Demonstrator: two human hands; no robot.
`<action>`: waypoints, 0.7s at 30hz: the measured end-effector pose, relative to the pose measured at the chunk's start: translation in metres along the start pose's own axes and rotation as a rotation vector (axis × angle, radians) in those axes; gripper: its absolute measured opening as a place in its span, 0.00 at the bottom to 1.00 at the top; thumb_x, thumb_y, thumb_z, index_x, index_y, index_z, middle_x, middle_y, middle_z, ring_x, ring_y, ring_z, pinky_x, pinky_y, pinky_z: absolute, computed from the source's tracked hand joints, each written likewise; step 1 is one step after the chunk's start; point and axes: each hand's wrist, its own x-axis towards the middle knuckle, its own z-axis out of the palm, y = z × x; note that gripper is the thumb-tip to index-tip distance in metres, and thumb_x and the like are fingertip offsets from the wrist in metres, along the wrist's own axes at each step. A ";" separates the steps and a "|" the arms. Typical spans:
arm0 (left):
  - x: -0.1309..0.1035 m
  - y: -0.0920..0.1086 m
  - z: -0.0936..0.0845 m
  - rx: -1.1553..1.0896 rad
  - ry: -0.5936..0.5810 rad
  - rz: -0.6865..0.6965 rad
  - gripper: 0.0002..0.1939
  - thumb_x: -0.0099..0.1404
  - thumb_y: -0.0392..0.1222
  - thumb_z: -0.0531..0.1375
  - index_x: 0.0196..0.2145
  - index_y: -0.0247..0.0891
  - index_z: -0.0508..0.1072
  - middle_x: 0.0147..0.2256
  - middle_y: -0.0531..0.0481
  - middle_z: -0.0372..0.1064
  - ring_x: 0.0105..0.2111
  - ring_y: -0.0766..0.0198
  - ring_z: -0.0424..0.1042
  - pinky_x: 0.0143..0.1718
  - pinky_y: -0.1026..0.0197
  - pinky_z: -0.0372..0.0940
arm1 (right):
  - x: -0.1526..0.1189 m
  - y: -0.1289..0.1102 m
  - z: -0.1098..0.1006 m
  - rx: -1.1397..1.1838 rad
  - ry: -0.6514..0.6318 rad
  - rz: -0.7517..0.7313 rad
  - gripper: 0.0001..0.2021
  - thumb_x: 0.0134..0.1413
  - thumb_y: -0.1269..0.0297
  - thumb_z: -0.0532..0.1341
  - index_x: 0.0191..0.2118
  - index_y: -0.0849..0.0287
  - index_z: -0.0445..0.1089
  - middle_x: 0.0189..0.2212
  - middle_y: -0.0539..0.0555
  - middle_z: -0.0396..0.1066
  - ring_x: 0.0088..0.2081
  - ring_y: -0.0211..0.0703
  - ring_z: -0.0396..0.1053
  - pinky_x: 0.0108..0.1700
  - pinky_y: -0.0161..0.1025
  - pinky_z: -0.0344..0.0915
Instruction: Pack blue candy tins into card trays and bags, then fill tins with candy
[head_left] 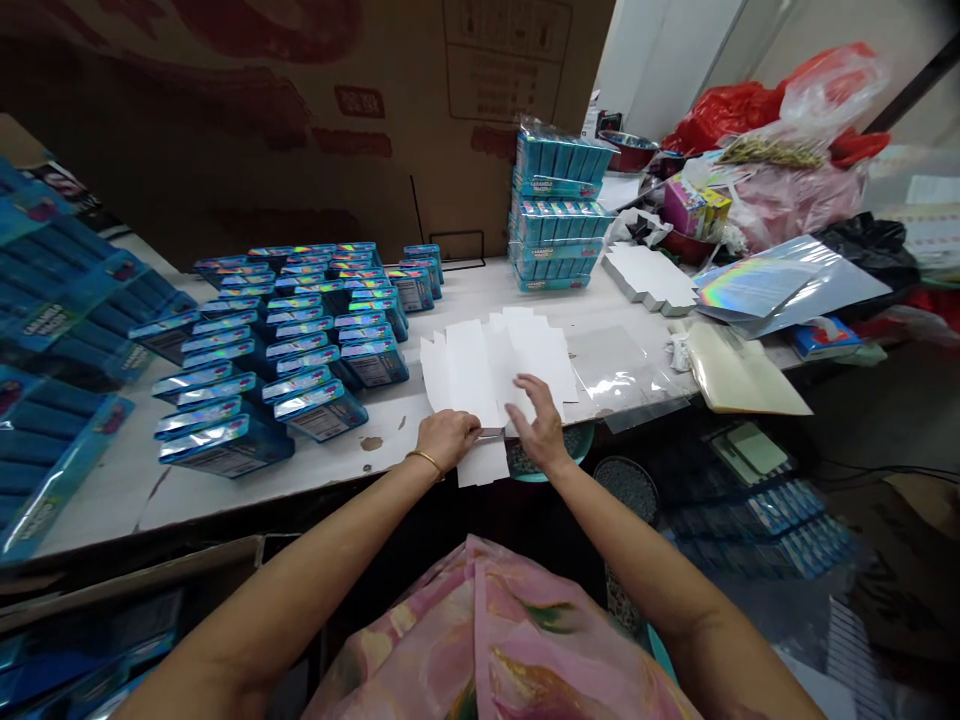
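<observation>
White die-cut card blanks (465, 365) lie at the table's front edge, with creases and notched sides. One flap (484, 460) sticks out past the edge towards me. My left hand (448, 438), a gold bangle at its wrist, pinches the near edge of the card. Over the card's right part my right hand (541, 425) is open, thumb and fingers apart, holding nothing. Small blue boxes (319, 405) stand in rows left of the card. A clear plastic sheet (622, 370) lies to its right.
Wrapped packs of blue boxes (562, 240) are stacked at the back, with more packs (52, 330) at far left. A stack of white card (649, 275) and yellowish sheets (739, 370) lie right. A large brown carton (300, 130) stands behind; a green basin (577, 440) sits below the edge.
</observation>
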 end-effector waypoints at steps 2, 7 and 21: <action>0.000 0.002 -0.002 0.022 -0.017 0.004 0.14 0.60 0.47 0.48 0.33 0.46 0.73 0.35 0.51 0.72 0.36 0.60 0.68 0.31 0.62 0.57 | -0.008 0.004 0.006 0.155 0.047 0.229 0.20 0.55 0.60 0.49 0.53 0.58 0.56 0.46 0.58 0.63 0.48 0.44 0.61 0.47 0.43 0.60; 0.002 0.005 -0.008 0.114 -0.072 -0.006 0.16 0.60 0.47 0.47 0.32 0.44 0.73 0.34 0.48 0.72 0.34 0.58 0.69 0.30 0.61 0.58 | -0.025 0.011 0.010 0.202 -0.129 0.234 0.26 0.53 0.61 0.50 0.58 0.60 0.47 0.52 0.58 0.58 0.49 0.44 0.62 0.48 0.44 0.60; 0.013 0.000 -0.019 -0.021 -0.180 0.004 0.15 0.56 0.51 0.49 0.31 0.46 0.73 0.32 0.50 0.72 0.33 0.58 0.69 0.30 0.62 0.57 | -0.022 0.016 0.013 -0.236 -0.192 -0.385 0.13 0.50 0.76 0.50 0.38 0.60 0.68 0.53 0.57 0.56 0.61 0.47 0.36 0.56 0.49 0.52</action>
